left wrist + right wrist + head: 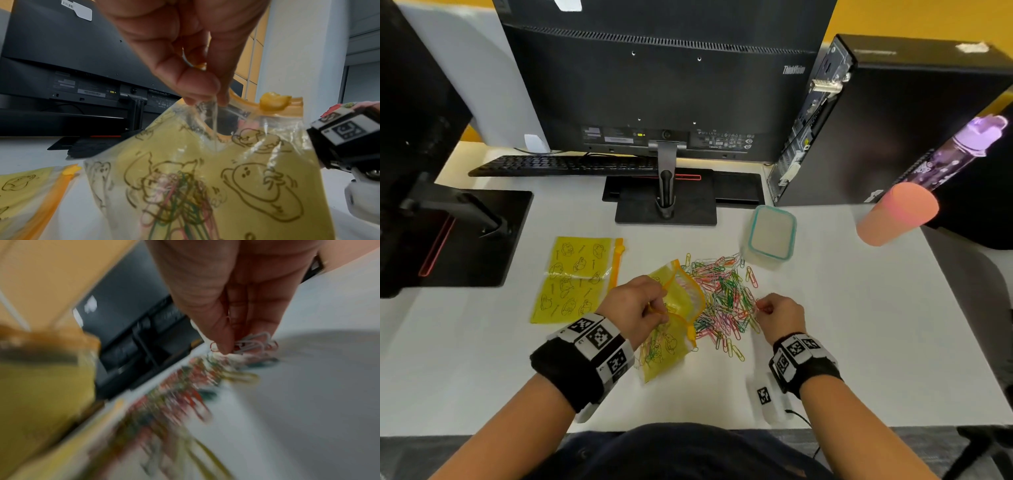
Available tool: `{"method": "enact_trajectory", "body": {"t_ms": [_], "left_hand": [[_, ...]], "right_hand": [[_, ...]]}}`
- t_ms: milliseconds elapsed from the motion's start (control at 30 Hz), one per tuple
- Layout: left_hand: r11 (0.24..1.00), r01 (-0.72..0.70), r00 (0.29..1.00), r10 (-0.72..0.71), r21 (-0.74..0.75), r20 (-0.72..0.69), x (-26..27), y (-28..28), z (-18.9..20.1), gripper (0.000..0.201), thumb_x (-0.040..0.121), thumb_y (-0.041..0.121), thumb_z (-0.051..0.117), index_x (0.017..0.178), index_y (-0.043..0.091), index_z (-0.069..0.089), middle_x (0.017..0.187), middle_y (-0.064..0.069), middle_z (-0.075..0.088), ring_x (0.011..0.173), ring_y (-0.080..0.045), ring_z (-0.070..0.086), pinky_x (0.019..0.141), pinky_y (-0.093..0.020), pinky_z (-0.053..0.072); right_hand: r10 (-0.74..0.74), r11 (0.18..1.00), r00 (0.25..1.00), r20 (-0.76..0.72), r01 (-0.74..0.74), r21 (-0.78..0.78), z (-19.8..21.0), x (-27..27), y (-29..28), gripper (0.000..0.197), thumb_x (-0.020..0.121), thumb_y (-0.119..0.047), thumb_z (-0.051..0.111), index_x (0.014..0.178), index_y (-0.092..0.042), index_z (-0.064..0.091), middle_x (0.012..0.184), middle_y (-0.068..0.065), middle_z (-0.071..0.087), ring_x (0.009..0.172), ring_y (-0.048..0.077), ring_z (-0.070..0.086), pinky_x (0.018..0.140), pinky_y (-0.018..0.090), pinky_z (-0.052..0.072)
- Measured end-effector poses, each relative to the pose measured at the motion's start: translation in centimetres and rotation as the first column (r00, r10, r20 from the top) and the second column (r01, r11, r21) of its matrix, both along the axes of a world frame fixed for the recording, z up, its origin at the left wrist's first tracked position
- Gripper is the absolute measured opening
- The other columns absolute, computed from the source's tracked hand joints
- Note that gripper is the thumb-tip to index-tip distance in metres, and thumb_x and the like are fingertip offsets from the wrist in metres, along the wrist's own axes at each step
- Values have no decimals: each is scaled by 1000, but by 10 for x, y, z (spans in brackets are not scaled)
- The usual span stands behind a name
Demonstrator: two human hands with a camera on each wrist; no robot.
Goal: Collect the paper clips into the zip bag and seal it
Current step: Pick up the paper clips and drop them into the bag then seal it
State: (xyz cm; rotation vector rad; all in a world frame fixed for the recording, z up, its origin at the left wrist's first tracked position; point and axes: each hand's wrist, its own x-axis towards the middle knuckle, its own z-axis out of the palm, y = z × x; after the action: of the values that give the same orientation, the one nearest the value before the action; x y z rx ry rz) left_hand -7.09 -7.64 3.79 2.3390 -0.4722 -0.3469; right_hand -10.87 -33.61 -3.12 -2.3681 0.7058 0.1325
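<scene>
Yellow zip bag [675, 320]: translucent, printed with dark cartoon outlines, orange zip strip along its mouth; it stands partly lifted off the white desk [859, 342], mouth gaping toward the pile of clips, its lower end resting on the desk.
Left hand [634, 306]: thumb and fingers curled, pinching the near lip of the bag's mouth and holding it up and open; the left wrist view shows the fingertips [197, 87] closed on the clear film just beside the orange slider [274, 101].
Clips in the bag: a small tangle of coloured paper clips [179, 194] lies at the bottom, seen through the film.
Loose paper clips [722, 298]: a spread heap of many colours on the desk, touching the bag's open mouth and reaching to the right hand.
Right hand [780, 317]: fingers drawn together at the right edge of the heap, pinching a few clips; the right wrist view, heavily blurred, shows white and red clips [252, 344] at the fingertips.
Second yellow bag [575, 277]: flat on the desk, left of the held one, apart from it.
Plastic box [770, 236]: clear with a teal rim, just beyond the heap.
Monitor [654, 85]: its back faces the person.
</scene>
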Motion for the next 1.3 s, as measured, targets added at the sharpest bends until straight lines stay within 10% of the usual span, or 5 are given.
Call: {"method": "enact_trajectory", "body": {"t_ms": [467, 700, 900, 1100, 1300], "left_hand": [[997, 79, 997, -79, 12, 21, 8, -15, 1, 11, 67, 5, 73, 69, 8, 63, 92, 6, 56, 65, 2, 48, 60, -1, 34], [998, 61, 997, -60, -14, 45, 4, -14, 6, 10, 67, 3, 73, 68, 5, 63, 94, 8, 55, 70, -4, 53, 64, 4, 34], [997, 71, 997, -71, 23, 23, 3, -9, 7, 10, 68, 8, 73, 68, 7, 64, 95, 6, 55, 81, -10, 55, 65, 5, 34], [996, 79, 997, -79, 28, -3, 5, -8, 10, 29, 69, 11, 73, 58, 26, 52, 95, 6, 56, 76, -11, 57, 63, 4, 35], [996, 75, 997, -75, 37, -14, 8, -5, 10, 24, 68, 10, 74, 60, 21, 55, 94, 3, 57, 85, -19, 63, 65, -4, 39]], "right_hand": [[0, 710, 973, 229, -161, 685, 102, 19, 67, 18, 71, 5, 72, 76, -11, 70, 60, 3, 62, 46, 2, 55, 47, 14, 46], [-50, 921, 980, 195, -31, 389, 69, 24, 42, 19, 77, -9, 71, 95, -15, 72, 84, 6, 70, 72, 15, 61, 84, 39, 56], [207, 975, 915, -347, -223, -6, 15, 3, 24, 94, 61, -30, 85, 139, -19, 35, 134, 12, 40, 124, 32, 40, 105, 39, 40], [250, 945, 952, -174, -280, -172, -1, 3, 33, 27, 80, 0, 54, 105, -3, 64, 105, 18, 60, 98, 32, 59, 82, 33, 49], [62, 997, 995, -84, -65, -29, 12, 6, 18, 17, 82, -5, 61, 95, -4, 72, 95, 18, 73, 90, 31, 65, 79, 25, 47]]}}
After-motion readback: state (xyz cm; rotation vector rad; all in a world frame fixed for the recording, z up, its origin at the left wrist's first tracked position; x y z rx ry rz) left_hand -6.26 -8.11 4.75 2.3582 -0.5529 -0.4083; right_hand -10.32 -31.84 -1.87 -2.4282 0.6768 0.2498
